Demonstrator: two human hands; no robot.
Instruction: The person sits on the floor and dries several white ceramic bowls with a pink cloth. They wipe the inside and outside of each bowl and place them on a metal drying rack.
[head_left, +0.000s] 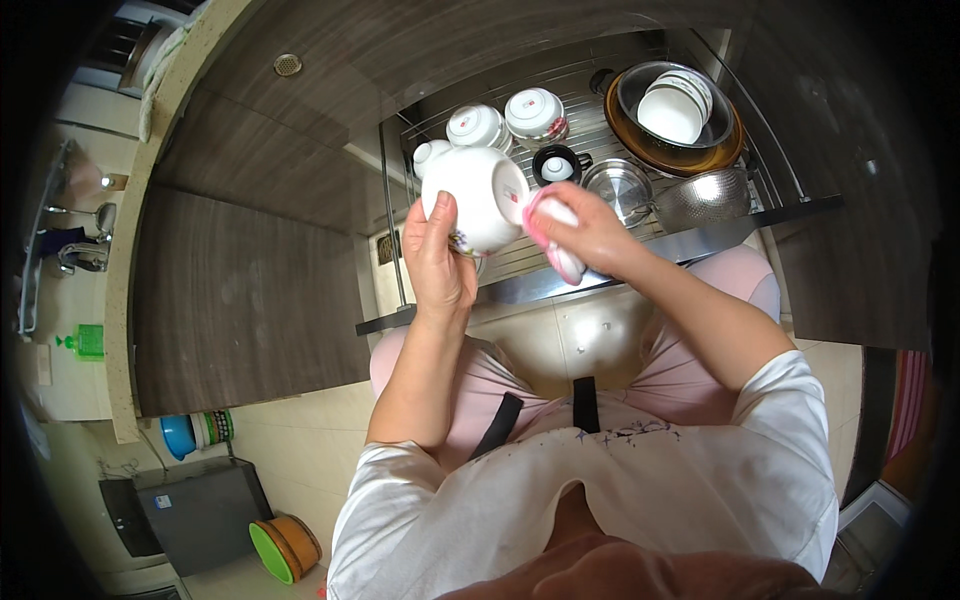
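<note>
My left hand (439, 259) grips a large white bowl (469, 191) with a floral pattern, its foot ring facing right. Close to that foot, my right hand (589, 229) holds a pink-and-white cloth (555, 240); whether the cloth touches the bowl I cannot tell. Both hands are over an open wire drawer rack (517, 259). Behind the held bowl, upturned white bowls (535, 114) stand in the rack. A black handled container (556, 163) with a white piece inside and a clear glass vessel (619, 191) are just beyond my right hand.
Nested basins (615, 127) with small white bowls (670, 115) fill the rack's right rear, near a perforated metal colander (705, 199). The drawer's metal front rail (675, 244) runs before my knees. Dark cabinet doors (247, 300) and a countertop edge (118, 300) are at left.
</note>
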